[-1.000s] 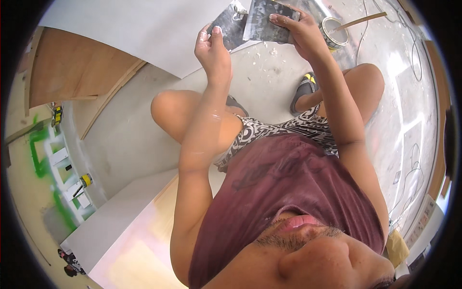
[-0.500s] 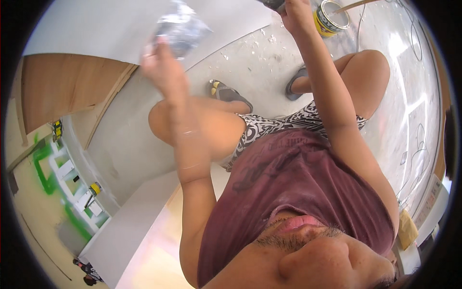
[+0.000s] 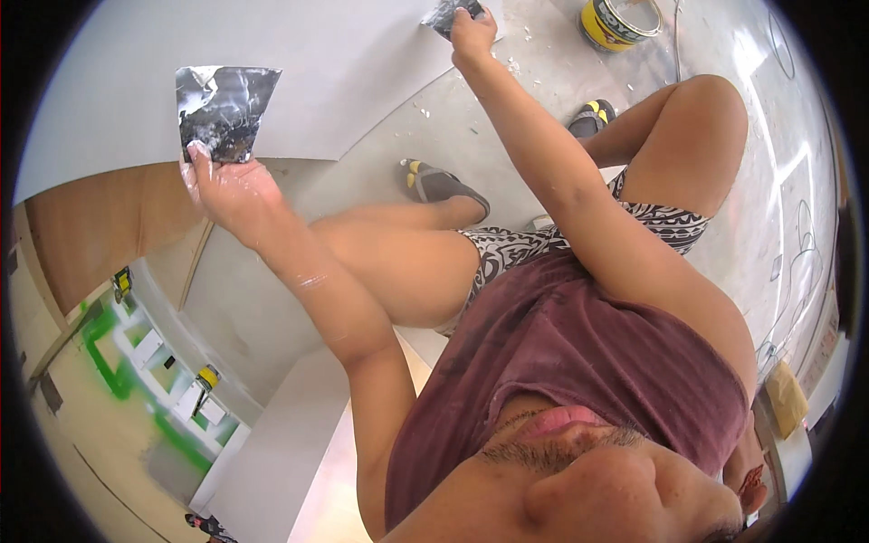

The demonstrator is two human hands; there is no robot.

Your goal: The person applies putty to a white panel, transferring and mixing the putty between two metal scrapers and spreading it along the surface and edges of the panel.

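Left hand (image 3: 222, 185) is clamped on the bottom edge of a wide metal plate (image 3: 222, 109) smeared with grey-white filler. We hold it flat-on and raised, off to the left, in front of the pale grey wall panel (image 3: 344, 54) but apart from it. Our read: it serves as the palette, kept level enough that the filler stays put and parked out of the other arm's path.

Right hand (image 3: 472, 32) is stretched far forward, closed on a smaller filler-coated blade (image 3: 448, 14). The blade sits at the panel's lower right edge, near the top rim of the view; it looks to be touching the panel, though we cannot tell for sure at that angle. Arm is nearly straight, which fits pressing the blade along the surface.

We are crouched low on the concrete floor (image 3: 507, 118), knees bent, both sandals (image 3: 439, 185) planted. That posture puts the low part of the panel within reach. White flecks lie on the floor just beside the panel's edge, likely dropped filler.

A yellow tub (image 3: 620, 23) stands open on the floor to the right of the blade hand, near enough for a reload. Wooden board (image 3: 100, 235) leans at the left, well apart from both hands.
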